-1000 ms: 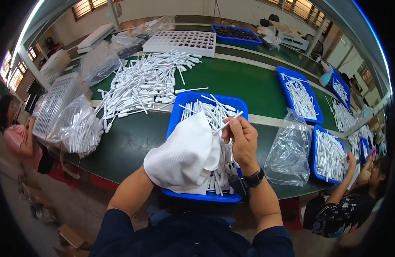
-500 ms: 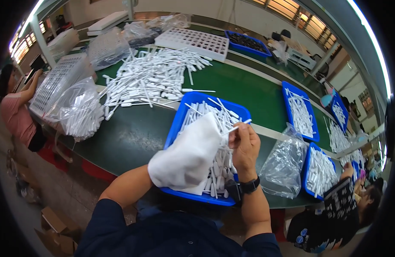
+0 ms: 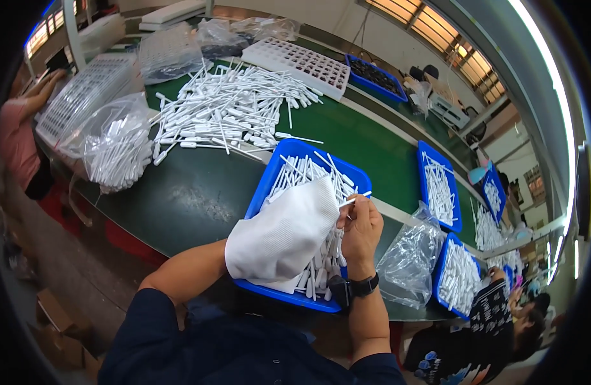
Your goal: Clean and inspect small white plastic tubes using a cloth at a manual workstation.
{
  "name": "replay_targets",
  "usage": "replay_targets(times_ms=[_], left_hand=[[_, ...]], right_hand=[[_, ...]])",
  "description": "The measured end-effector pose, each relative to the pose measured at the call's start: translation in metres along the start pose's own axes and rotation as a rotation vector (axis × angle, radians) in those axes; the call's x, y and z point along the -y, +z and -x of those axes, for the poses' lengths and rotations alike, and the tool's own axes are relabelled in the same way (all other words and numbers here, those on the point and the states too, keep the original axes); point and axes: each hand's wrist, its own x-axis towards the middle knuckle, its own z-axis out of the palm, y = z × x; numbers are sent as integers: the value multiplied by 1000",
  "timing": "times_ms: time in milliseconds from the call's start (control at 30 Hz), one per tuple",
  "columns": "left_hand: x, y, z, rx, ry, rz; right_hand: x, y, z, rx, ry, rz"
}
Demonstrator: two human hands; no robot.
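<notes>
A white cloth covers my left hand, with only the bare forearm showing below it; the fingers are hidden underneath. The hand carries the cloth over a blue tray heaped with white plastic droppers, thin-stemmed with thicker bulb ends. Just right of the cloth, my right hand is closed in a pinch on one white dropper. That dropper's near end meets the edge of the cloth, and its other end sticks out past my fingertips. A dark watch is on my right wrist.
A large loose heap of droppers lies beyond the tray, beside a clear bag of droppers. White perforated racks stand farther back. An emptied-looking clear bag and more blue trays lie right. People work on both sides.
My view has tilted slightly, shifting the right-hand trays left and down. My right hand has moved a little left and down with the dropper, staying close to the cloth.
</notes>
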Motion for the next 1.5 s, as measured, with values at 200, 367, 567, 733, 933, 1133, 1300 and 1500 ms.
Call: replay_targets(times_ms=[200,367,567,733,933,1133,1300,1500], left_hand=[[6,-18,18,94,-10,-18],[16,-36,31,127,-326,66],[25,-39,55,-362,-499,136],[67,-1,127,-341,-639,302],[80,10,167,-277,-600,289],[69,-9,141,-234,-405,-82],[60,0,127,-255,-419,51],[51,5,103,-311,-426,154]], right_hand=[[-10,-12,-12,-69,145,141],[23,-3,-48,226,401,919],[3,60,-175,630,-672,1432],[-62,134,-256,938,-421,1574],[-81,166,-258,984,-268,1755],[-15,146,-237,626,-637,1536],[72,90,-162,275,-829,1155],[43,-20,-88,237,-159,100]])
